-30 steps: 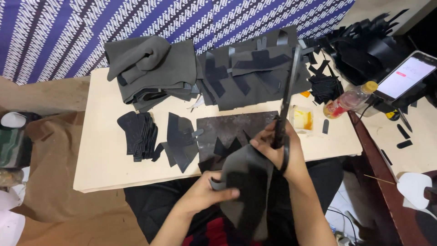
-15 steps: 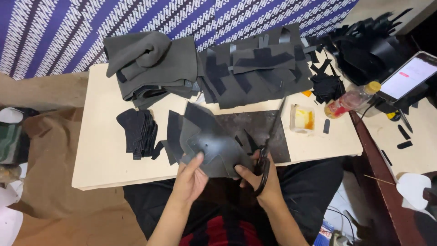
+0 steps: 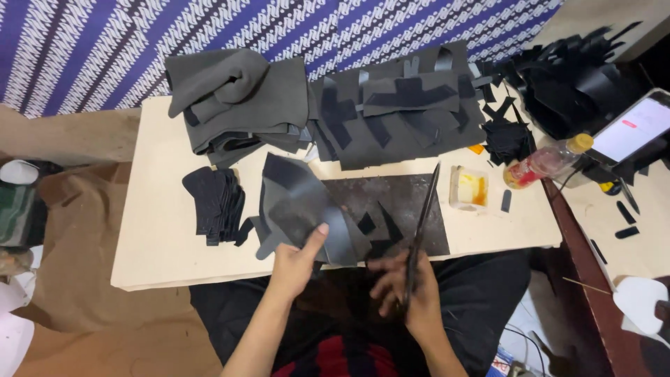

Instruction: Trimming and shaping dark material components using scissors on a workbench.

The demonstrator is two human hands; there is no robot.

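A pale board (image 3: 160,230) serves as the table, with a blue patterned cloth (image 3: 209,28) behind it, and dark stuff covers most of its far half: a folded grey stack (image 3: 237,105) at the left and a heap of flat dark cutouts (image 3: 398,112) beside it. Nearer the person lies a dark mat (image 3: 398,209), and on its left edge sits the sheet (image 3: 300,209), a grey-black piece with curved edges, partly overlapping the mat. The left hand (image 3: 296,262) rests on the near edge of this sheet, fingers half curled and thumb raised against it, pinning or gripping it; which one is hard to tell. The right hand (image 3: 408,290) is closed around the handles of long black shears (image 3: 419,230), whose blades point away across the mat; the handles are hidden inside the blurred fingers, so the blade gap is unclear. A small pile of black pieces (image 3: 213,202) lies left of the sheet. Right of the mat are a small tray (image 3: 469,187) and a lying bottle (image 3: 548,162). A lit screen (image 3: 638,129) is cut off at the right edge
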